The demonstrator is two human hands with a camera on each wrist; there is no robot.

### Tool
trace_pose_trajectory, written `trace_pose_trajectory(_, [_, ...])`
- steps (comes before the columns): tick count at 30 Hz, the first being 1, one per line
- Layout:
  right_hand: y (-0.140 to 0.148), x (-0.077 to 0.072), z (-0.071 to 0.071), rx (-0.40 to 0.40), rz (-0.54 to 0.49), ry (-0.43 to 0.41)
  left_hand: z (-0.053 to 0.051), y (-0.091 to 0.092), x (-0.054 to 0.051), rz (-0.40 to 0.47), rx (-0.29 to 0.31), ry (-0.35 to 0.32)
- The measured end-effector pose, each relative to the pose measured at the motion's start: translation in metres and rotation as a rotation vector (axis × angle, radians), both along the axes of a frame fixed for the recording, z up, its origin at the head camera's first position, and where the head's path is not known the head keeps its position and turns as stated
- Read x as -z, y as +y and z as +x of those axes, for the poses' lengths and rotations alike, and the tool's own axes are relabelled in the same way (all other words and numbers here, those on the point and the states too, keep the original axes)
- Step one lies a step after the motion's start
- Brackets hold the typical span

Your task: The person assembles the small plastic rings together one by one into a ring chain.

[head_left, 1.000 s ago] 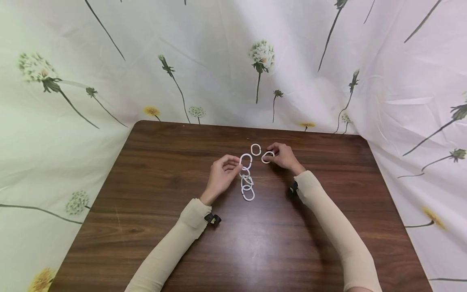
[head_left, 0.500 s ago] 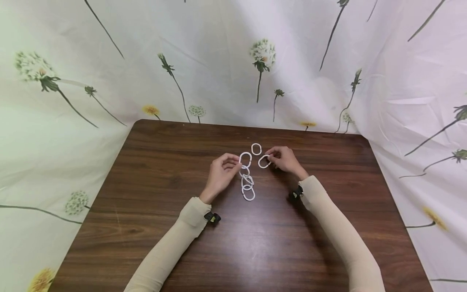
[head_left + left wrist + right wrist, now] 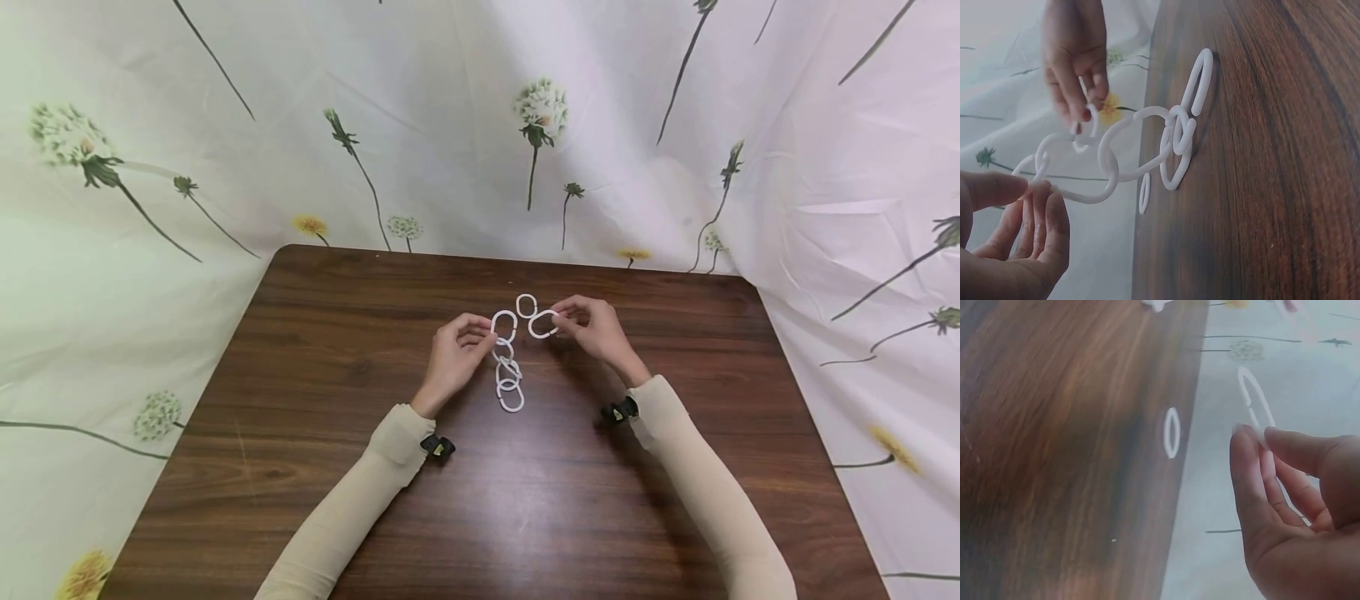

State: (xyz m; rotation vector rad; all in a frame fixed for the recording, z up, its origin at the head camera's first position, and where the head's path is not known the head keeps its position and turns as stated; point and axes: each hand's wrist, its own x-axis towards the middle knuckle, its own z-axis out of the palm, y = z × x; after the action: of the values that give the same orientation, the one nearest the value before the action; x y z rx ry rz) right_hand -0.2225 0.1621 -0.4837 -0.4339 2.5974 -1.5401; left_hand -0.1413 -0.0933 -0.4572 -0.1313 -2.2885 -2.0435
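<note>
A chain of several white plastic links [image 3: 512,383] runs down the middle of the table in the head view. My left hand [image 3: 454,354] pinches its far end between thumb and fingers. In the left wrist view the held part of the chain [image 3: 1088,199] is raised, while its lower links lie on the wood. Between thumb and fingertips my right hand [image 3: 600,331] pinches a single white link [image 3: 532,325], held up apart from the chain. A small gap shows in that link's side in the right wrist view. Another loose link [image 3: 527,296] lies flat just beyond both hands.
The dark wooden table [image 3: 337,375] extends around the hands. Behind its far edge hangs a white cloth [image 3: 450,125] printed with dandelions. Both wrists wear small black cameras, one of them a left wrist camera [image 3: 437,447].
My right hand has lifted the single link, turned it and brought it slightly left toward the chain. The left hand and chain have hardly moved.
</note>
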Motion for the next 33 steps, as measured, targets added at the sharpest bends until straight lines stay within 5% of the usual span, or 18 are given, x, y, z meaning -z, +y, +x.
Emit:
trace_pose_trajectory(8, [-0.004,-0.014,0.010,-0.032,-0.027,0.051,0.001,0.002,-0.001,-0.015,-0.007,0.013])
trace_pose_trajectory(26, [-0.016,-0.024,0.020,-0.058,-0.129,0.008,0.002,0.009,-0.002,-0.008,-0.009,0.029])
trace_pose_trajectory(33, [-0.023,-0.024,0.021,-0.078,-0.192,0.007,-0.013,0.009,0.031,-0.009,-0.010,0.023])
